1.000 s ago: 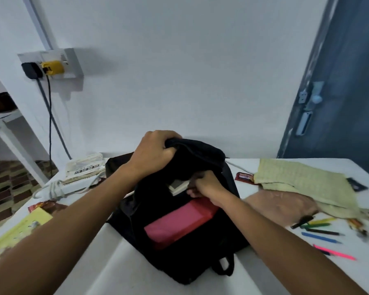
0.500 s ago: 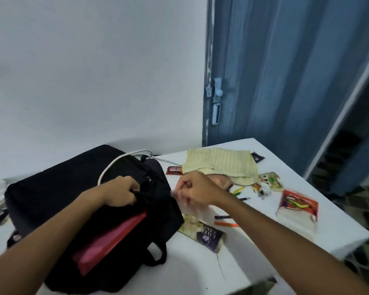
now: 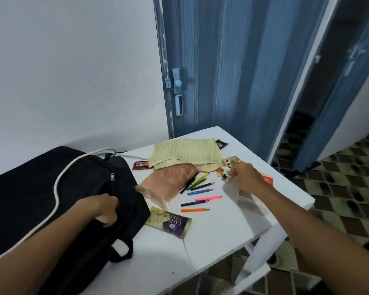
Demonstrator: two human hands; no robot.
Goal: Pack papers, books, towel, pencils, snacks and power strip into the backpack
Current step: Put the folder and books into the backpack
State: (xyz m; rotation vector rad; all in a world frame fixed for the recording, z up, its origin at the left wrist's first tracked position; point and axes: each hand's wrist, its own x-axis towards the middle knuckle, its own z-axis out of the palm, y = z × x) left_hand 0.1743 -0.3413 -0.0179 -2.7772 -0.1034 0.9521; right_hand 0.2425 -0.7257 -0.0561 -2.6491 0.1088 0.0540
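My left hand grips the black fabric backpack at its opening edge; my right hand pinches a small colourful snack packet lying on the white table. I should lift it straight up (the packet looks light), then keep the bag's mouth wide. Loose coloured pencils, a pale yellow-green towel and a white cable crowd the path.

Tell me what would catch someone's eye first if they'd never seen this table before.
Probably the big black backpack filling the table's left side, a white cord draped over it and the left hand gripping its opening. Next, the loose coloured pencils fanned out mid-table, below a pale yellow towel. The right hand reaches to small snack packets near the table's right edge.
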